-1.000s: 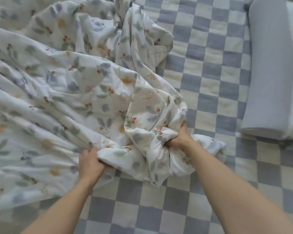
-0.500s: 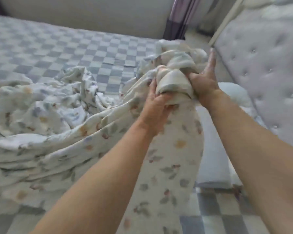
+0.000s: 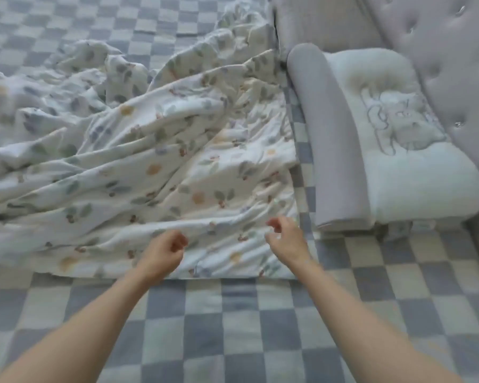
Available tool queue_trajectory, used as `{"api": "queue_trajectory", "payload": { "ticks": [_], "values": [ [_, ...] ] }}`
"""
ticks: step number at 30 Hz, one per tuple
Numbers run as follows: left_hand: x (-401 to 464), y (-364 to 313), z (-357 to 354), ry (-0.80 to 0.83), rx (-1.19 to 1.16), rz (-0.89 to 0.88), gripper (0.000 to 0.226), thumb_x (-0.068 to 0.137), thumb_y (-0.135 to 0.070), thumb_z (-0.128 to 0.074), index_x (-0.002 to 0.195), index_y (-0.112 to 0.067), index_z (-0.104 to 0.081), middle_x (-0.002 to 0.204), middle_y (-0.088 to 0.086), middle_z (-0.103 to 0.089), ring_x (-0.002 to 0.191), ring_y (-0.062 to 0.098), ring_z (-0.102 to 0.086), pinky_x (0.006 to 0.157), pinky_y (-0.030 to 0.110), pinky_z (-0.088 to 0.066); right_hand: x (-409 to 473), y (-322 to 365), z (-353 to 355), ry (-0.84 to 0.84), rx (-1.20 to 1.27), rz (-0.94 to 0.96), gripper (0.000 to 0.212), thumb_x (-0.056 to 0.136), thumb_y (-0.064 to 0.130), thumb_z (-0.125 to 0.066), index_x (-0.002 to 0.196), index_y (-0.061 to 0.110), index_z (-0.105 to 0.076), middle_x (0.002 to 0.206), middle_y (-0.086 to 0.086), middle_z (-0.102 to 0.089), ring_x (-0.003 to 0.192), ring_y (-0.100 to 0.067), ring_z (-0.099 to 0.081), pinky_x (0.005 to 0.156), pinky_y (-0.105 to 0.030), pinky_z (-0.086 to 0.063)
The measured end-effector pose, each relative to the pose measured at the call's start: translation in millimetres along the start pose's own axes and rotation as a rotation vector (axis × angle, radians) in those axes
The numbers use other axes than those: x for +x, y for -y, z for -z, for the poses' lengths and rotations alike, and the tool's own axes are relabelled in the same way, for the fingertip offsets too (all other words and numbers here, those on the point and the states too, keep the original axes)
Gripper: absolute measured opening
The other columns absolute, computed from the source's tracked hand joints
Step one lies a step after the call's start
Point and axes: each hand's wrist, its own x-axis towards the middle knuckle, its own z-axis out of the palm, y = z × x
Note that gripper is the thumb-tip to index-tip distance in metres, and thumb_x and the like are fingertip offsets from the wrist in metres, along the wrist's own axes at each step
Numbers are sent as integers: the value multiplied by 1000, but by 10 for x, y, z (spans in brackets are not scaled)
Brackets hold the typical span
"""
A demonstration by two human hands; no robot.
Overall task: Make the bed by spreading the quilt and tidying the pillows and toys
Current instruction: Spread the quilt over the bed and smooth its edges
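Looking down over our bare forearms, we find the quilt point(image 3: 138, 161) lying on the checked sheet point(image 3: 233, 327), with its near-right corner flat and fairly square just beside the grey bolster point(image 3: 335, 139). Our left hand point(image 3: 161, 254) hovers over the quilt's near edge with its fingers loosely curled, holding nothing that we can see. Our right hand point(image 3: 286, 239) hangs just above the same edge, nearer the corner, fingers relaxed and a little bent, also gripping nothing.

We judge the job to be partly done. The corner by the pillows sits about where it should, but the rest of the quilt is bunched in deep folds running off to the left and piled up at the far side, where bare sheet shows beyond it. That part needs pulling out and smoothing.

The pale pillow point(image 3: 393, 150) with the stitched animal rests against the padded headboard point(image 3: 440, 51), touching the bolster, and both look roughly in place, though they may want straightening. We see no toys in this view, so we cannot say whether they have been tidied.
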Motion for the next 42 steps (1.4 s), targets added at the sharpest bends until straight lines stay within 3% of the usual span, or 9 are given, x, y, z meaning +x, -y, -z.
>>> {"api": "queue_trajectory", "payload": {
  "ticks": [4, 9, 13, 18, 22, 28, 32, 36, 42],
  "values": [
    [-250, 807, -59, -57, 456, 110, 34, 75, 2, -51, 107, -10, -53, 112, 12, -52, 104, 33, -50, 82, 37, -39, -261, -329, -541, 222, -368, 59, 34, 83, 18, -57, 117, 17, -51, 124, -4, -47, 116, -24, -45, 98, -35, -36],
    [-175, 1320, 78, -72, 838, 200, 68, 76, -12, -58, 138, -18, -31, 138, 15, -32, 125, 35, -33, 102, 44, -26, -262, -639, -762, 144, -709, 82, 65, 80, 1, -52, 135, 28, -30, 145, -2, -21, 136, -24, -19, 110, -41, -18],
    [39, 1429, 139, -209, 812, 38, 36, 78, 0, -55, 113, -4, -58, 110, 27, -56, 99, 44, -53, 81, 48, -37, -184, -819, -678, 21, -744, 99, 37, 87, -2, -42, 118, 14, -53, 120, -14, -52, 110, -32, -49, 85, -35, -41],
    [-404, 1138, -9, 33, 624, -86, 22, 89, -24, -55, 110, -22, -59, 112, 22, -64, 99, 39, -61, 82, 40, -45, -461, -890, -235, 137, -876, 19, 23, 79, 1, -49, 91, 18, -58, 107, -13, -61, 101, -31, -58, 67, -28, -34],
    [-1076, 979, -503, 276, 707, -146, 35, 96, -32, -41, 131, -29, -44, 130, 6, -56, 117, 25, -54, 93, 27, -39, -1091, -1079, 168, 233, -1038, -17, 28, 82, 3, -46, 104, 14, -60, 110, -12, -63, 103, -28, -58, 70, -30, -37],
    [-1640, 426, -784, 178, 243, -141, 21, 94, -25, -44, 105, -19, -61, 114, 4, -63, 110, 23, -57, 86, 24, -34, -1675, -655, 1045, -174, -1051, 408, 14, 37, 0, -55, 44, 11, -56, 40, -8, -52, 36, -23, -51, 48, -21, -33],
    [-1875, -605, -668, 157, 55, -385, 28, 91, -7, -51, 82, -34, -54, 101, -1, -64, 97, 19, -58, 77, 21, -35, -1968, 314, 1657, -593, -1057, 823, 14, 49, -3, -65, 49, 11, -60, 44, -3, -55, 43, -22, -54, 53, -23, -44],
    [-2345, -1613, -427, 150, -190, -574, 32, 85, -26, -47, 72, -52, -61, 79, -30, -64, 81, -14, -56, 75, 5, -39, -2451, 969, 2471, -954, -1034, 1136, 16, 52, -3, -69, 55, 10, -60, 51, -5, -56, 56, -23, -59, 67, -31, -35],
    [-2890, -2191, -1026, 252, -107, -744, 23, 89, -28, -43, 93, -16, -62, 97, 2, -66, 96, 13, -58, 78, 20, -40, -2917, -231, 3279, -905, -1429, 812, 16, 63, -7, -53, 61, 8, -58, 57, -9, -55, 58, -27, -56, 63, -36, -32]
  ]
}}
